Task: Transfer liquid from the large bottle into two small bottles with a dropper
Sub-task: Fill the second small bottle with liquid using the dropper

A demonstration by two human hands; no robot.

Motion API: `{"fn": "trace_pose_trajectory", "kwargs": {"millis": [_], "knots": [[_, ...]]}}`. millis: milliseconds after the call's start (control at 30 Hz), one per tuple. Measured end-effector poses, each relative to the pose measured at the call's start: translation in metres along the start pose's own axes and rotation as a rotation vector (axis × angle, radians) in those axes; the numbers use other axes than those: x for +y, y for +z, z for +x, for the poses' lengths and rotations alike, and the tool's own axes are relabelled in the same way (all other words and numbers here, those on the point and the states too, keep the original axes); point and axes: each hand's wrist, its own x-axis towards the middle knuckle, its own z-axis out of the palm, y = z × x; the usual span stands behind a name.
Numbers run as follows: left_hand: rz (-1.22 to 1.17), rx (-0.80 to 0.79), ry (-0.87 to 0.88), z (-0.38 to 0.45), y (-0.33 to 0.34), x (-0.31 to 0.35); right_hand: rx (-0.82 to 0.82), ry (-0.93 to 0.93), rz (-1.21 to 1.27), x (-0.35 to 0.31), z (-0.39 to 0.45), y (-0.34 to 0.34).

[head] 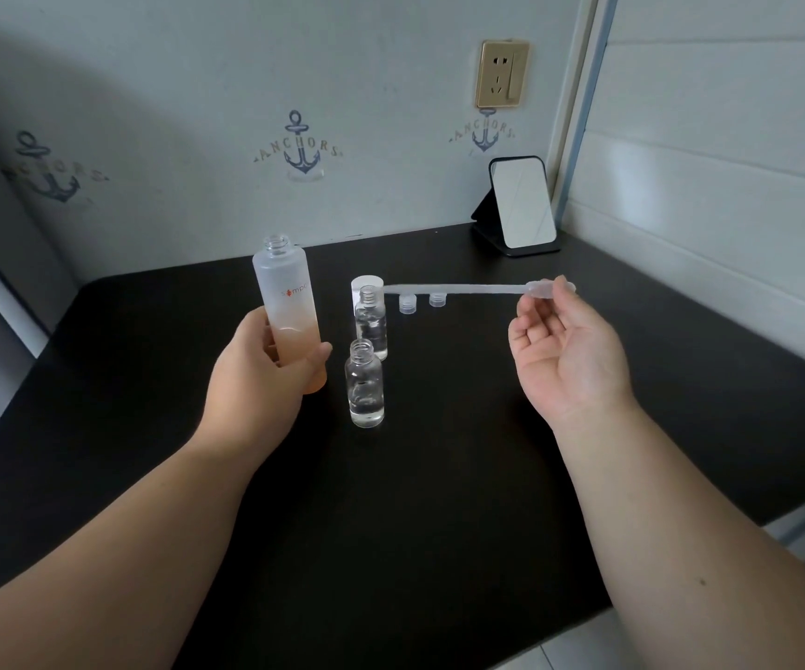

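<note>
My left hand (pixel 265 374) grips the lower part of the large frosted bottle (pixel 284 292), uncapped, tilted slightly, with orange-tinted liquid in its bottom third. Two small clear bottles stand open on the black table: the near one (pixel 365 391) and the far one (pixel 371 324), both with some clear liquid. My right hand (pixel 565 353), palm up, pinches the bulb of a clear plastic dropper (pixel 463 288). The dropper lies nearly level, and its tip reaches left to just above the far small bottle's mouth.
A white cap (pixel 366 285) stands behind the far small bottle. Two small clear caps (pixel 408 303) (pixel 438 298) sit to its right. A standing mirror (pixel 521 205) is at the back right corner. The table (pixel 439 500) meets walls behind and at the right.
</note>
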Motion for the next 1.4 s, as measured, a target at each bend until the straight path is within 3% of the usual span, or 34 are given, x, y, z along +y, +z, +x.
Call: {"fn": "trace_pose_trajectory", "kwargs": {"millis": [167, 967, 1400], "knots": [[-0.035, -0.018, 0.054, -0.005, -0.004, 0.008, -0.033, -0.006, 0.017, -0.001, -0.001, 0.002], [0.259, 0.057, 0.207, -0.002, -0.007, 0.001, -0.003, -0.079, -0.053, -0.003, 0.000, 0.000], [0.377, 0.056, 0.358, -0.005, 0.001, 0.001, -0.176, -0.099, -0.259, 0.008, -0.003, 0.003]]}}
